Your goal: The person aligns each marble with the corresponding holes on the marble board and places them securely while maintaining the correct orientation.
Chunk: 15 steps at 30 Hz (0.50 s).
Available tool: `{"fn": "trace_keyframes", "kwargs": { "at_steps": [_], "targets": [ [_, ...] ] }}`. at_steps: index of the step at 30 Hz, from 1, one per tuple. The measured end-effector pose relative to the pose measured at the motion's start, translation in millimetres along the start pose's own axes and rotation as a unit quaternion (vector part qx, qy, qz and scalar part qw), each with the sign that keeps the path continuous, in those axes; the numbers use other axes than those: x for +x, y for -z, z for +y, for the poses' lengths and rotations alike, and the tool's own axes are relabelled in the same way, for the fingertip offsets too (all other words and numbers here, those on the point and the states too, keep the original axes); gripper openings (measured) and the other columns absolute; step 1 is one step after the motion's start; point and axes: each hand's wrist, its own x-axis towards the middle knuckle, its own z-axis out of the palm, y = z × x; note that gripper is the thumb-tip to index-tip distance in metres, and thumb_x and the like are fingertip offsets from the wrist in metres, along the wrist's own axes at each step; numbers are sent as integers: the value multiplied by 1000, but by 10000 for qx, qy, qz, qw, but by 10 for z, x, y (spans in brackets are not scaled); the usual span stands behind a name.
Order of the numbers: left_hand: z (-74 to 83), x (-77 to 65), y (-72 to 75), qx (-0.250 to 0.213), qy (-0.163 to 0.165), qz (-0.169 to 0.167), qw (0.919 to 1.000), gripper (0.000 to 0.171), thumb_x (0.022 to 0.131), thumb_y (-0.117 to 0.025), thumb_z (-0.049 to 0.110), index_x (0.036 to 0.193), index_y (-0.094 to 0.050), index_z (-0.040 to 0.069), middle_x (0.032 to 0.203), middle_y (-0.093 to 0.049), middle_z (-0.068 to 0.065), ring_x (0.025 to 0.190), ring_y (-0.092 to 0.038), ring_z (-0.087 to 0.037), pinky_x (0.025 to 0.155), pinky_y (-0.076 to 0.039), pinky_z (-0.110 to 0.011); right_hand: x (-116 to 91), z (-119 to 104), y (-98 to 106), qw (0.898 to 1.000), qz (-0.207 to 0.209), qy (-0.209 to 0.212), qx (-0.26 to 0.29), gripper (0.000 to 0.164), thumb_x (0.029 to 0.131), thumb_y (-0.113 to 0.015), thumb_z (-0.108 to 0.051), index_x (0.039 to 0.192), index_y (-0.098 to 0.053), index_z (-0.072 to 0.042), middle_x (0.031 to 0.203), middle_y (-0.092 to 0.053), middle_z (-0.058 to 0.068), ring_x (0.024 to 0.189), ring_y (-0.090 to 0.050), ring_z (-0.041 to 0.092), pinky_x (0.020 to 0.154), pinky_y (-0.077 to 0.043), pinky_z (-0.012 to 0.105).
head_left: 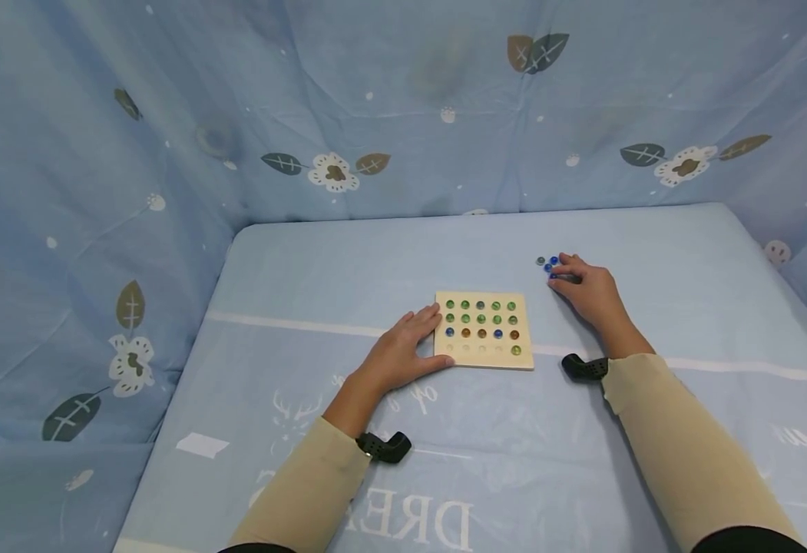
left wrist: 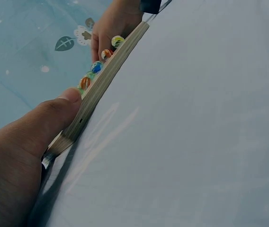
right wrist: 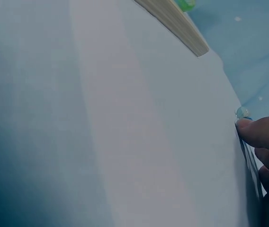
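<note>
A square wooden board [head_left: 484, 359] lies on the cloth, with rows of marbles set in its hollows: green, blue and orange-brown ones. Against its left side rests my left hand [head_left: 403, 353], thumb and fingers spread around the near left corner. The thumb [left wrist: 61, 109] touches the near edge in the left wrist view, close to an orange-striped marble [left wrist: 84, 83]. Beyond the board to the right, my right hand [head_left: 588, 292] pinches a blue marble [head_left: 553, 276] between thumb and fingertip. Beside it lie a grey marble [head_left: 540, 261] and blue marbles [head_left: 548, 267], partly covered by the fingers.
Pale blue cloth [head_left: 348, 269] covers the table, and patterned cloth [head_left: 403, 92] rises behind and at the sides. A white patch [head_left: 201, 445] shows at the left. The board's front row has several bare hollows and a yellow-green marble [head_left: 516, 350] at its right end.
</note>
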Motion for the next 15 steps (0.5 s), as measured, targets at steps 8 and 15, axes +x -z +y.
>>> {"fn": "trace_keyframes", "kwargs": {
  "at_steps": [8,15],
  "targets": [
    [2,-6,18,-28,33,-68,10000,89,83,-67,63,155,-34,23,163,-22,11,151,-23,-23,119,-30,-47,-6,15,-15,9999,19,42,-145,37,95,-65,-22,128,-65,-5,157,-36,8,150,-22,29,121,-19,53],
    [27,-15,37,-35,74,-82,9999,89,83,-68,63,155,-34,23,163,-22,10,150,-23,-25,119,-30,-47,-48,4,6,9997,151,-23,164,41,95,-66,-31,128,-65,-6,156,-39,4,149,-26,25,122,-21,50]
  ]
}}
